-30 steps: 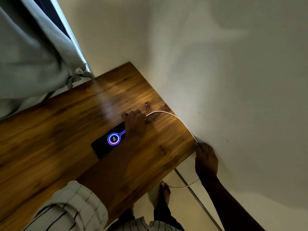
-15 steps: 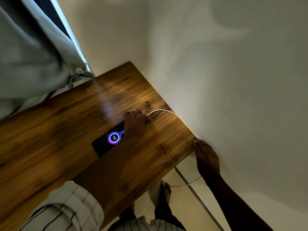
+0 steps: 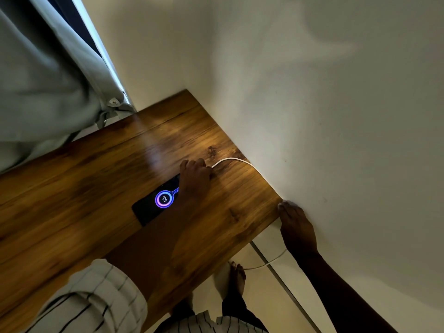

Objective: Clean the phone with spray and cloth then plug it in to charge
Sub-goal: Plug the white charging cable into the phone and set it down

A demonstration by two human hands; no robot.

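Left sleeve (image 3: 96, 296): pale fabric with thin dark check lines, rolled up above the forearm.
Right arm (image 3: 336, 284): bare, no sleeve visible.
Shirt front (image 3: 206, 324): same pale fabric, thin dark stripes.
Trousers (image 3: 234, 308): dark.
Foot (image 3: 236, 277): bare.

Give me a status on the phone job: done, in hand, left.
Done: the phone lies on the table with a glowing charging ring, cable running off the wall-side edge. In hand: left hand rests on the phone's cable end; right hand is at the table corner by the cable. Left: apparently just letting go. No spray or cloth is visible.
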